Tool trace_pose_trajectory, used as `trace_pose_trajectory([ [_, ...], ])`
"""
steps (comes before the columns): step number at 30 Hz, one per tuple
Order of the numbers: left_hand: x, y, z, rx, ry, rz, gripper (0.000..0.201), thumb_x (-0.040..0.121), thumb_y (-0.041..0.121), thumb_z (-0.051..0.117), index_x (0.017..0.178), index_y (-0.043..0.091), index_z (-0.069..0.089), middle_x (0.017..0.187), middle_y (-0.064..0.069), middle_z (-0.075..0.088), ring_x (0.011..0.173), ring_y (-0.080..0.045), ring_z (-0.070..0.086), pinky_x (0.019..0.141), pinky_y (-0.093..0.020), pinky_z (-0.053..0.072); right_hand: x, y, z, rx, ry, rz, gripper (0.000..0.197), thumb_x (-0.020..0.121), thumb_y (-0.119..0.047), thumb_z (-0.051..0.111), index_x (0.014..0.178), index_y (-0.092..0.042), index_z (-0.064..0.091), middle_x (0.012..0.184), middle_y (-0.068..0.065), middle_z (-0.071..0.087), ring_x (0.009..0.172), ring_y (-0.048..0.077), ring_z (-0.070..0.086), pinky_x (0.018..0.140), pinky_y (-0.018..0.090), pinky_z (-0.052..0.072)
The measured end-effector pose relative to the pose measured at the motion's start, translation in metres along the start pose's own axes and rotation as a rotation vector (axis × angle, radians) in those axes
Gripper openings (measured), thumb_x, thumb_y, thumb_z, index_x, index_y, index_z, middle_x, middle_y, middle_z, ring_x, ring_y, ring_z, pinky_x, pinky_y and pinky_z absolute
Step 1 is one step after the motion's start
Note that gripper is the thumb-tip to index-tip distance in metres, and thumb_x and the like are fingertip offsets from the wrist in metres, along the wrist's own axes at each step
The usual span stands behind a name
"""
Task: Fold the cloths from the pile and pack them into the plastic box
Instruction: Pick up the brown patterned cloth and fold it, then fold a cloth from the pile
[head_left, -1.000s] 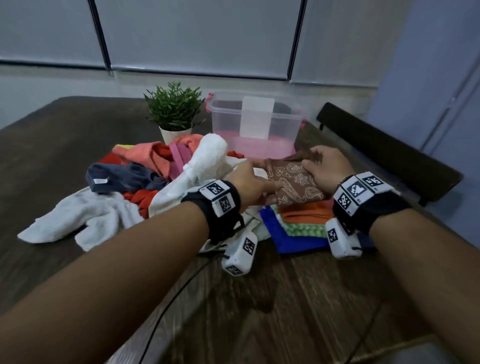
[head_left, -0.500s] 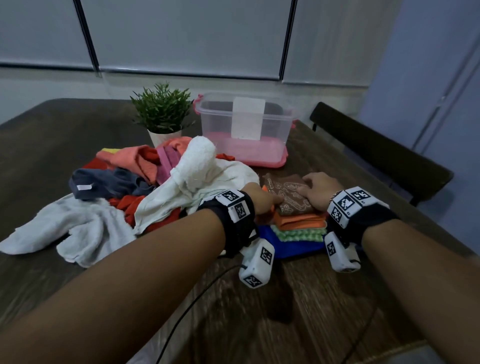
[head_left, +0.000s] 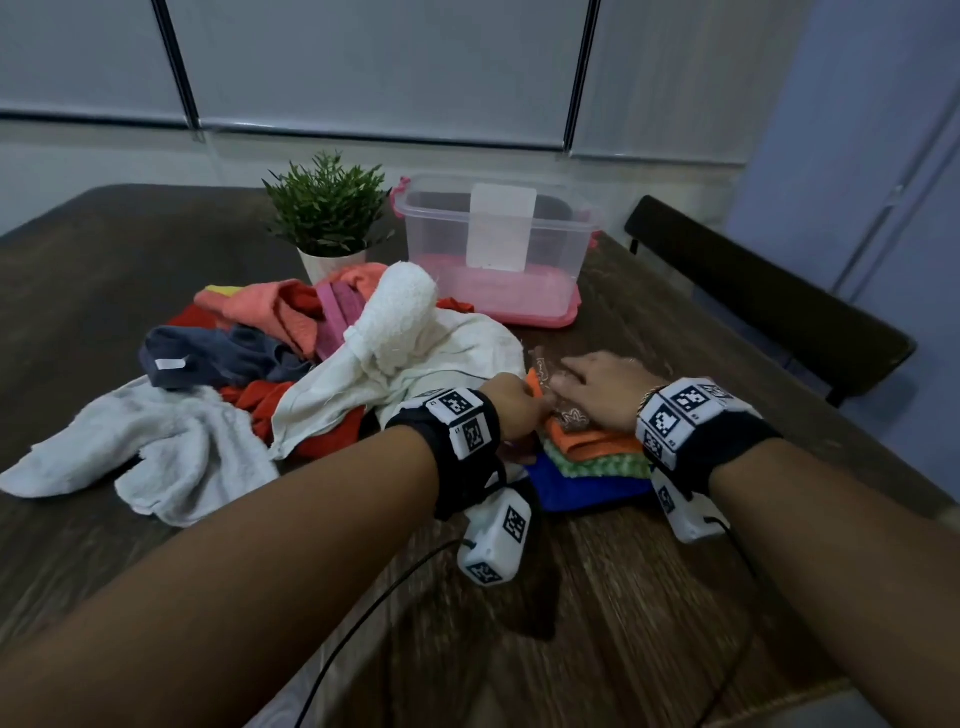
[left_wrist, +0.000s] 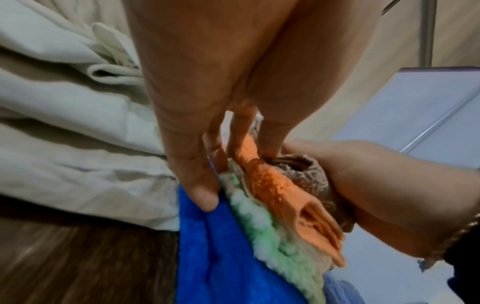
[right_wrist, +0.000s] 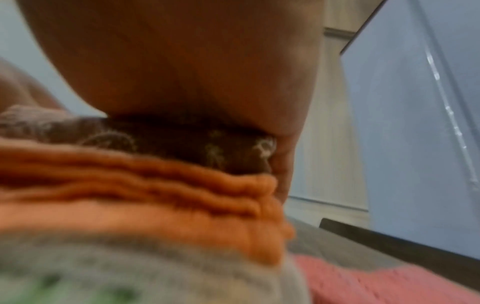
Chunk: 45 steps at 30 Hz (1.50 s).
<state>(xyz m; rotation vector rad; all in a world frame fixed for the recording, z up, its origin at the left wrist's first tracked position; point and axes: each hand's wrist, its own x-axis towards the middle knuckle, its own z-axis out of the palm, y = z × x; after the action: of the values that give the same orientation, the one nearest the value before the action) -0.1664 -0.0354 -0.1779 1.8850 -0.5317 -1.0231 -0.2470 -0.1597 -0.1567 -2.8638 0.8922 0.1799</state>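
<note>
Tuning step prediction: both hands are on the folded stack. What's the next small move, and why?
Likely nudge the orange cloth edge flush. The left hand pinches it where it juts past the brown cloth, which the right hand presses flat; the plastic box stands open behind.

On the dark wooden table (head_left: 623, 597): stack of folded blue, green, orange and brown cloths (head_left: 582, 491) front centre — right hand (head_left: 602, 387) on top, left hand (head_left: 511, 408) pinching its left edge; loose pile of mixed cloths (head_left: 415, 364) touching on the left. Behind the stack, clear plastic box (head_left: 441, 234) — small potted plant (head_left: 327, 208) left of it.
</note>
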Motion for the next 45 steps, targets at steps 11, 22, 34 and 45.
trace_pose_trajectory([
  [11, 0.004, -0.017, -0.012, 0.166, 0.067, 0.137, 0.024, 0.094, 0.008, 0.052, 0.11, -0.003, 0.066, 0.109, -0.024, 0.069, 0.099, -0.037, 0.068, 0.086, -0.047, 0.058, 0.009, -0.008, 0.046, 0.02, -0.126, 0.058, 0.073, 0.09, -0.077, 0.022, 0.149, -0.052, -0.013, 0.165, 0.007, -0.007, 0.148, 0.046, -0.005, 0.121, 0.053, 0.004],
  [22, -0.014, -0.019, -0.131, 0.424, 0.629, 0.325, 0.029, 0.085, 0.005, 0.049, 0.094, 0.025, 0.067, 0.115, -0.005, 0.065, 0.105, -0.026, 0.061, 0.093, -0.032, 0.048, 0.001, -0.008, 0.006, -0.085, -0.076, 0.065, 0.069, 0.089, -0.079, 0.017, 0.151, -0.052, 0.005, 0.166, -0.002, -0.004, 0.151, 0.035, -0.002, 0.118, 0.057, 0.004],
  [34, -0.009, -0.051, -0.241, 0.568, 0.94, -0.05, 0.018, 0.086, 0.018, 0.061, 0.098, 0.005, 0.065, 0.11, -0.022, 0.065, 0.099, -0.039, 0.062, 0.078, -0.039, 0.047, -0.014, -0.112, -0.007, 0.143, 0.15, -0.385, 0.024, 0.093, -0.048, 0.053, 0.109, -0.033, 0.065, 0.099, -0.009, 0.068, 0.095, 0.014, 0.061, 0.085, 0.04, 0.053],
  [45, -0.047, 0.006, -0.24, 0.095, 0.99, 0.616, 0.019, 0.093, 0.017, 0.047, 0.098, 0.019, 0.065, 0.093, -0.008, 0.071, 0.085, -0.027, 0.067, 0.076, -0.039, 0.055, -0.01, -0.158, -0.052, 0.311, 0.461, -0.485, 0.033, 0.092, -0.031, 0.061, 0.124, -0.021, 0.062, 0.122, -0.002, 0.062, 0.099, 0.017, 0.06, 0.093, 0.035, 0.049],
])
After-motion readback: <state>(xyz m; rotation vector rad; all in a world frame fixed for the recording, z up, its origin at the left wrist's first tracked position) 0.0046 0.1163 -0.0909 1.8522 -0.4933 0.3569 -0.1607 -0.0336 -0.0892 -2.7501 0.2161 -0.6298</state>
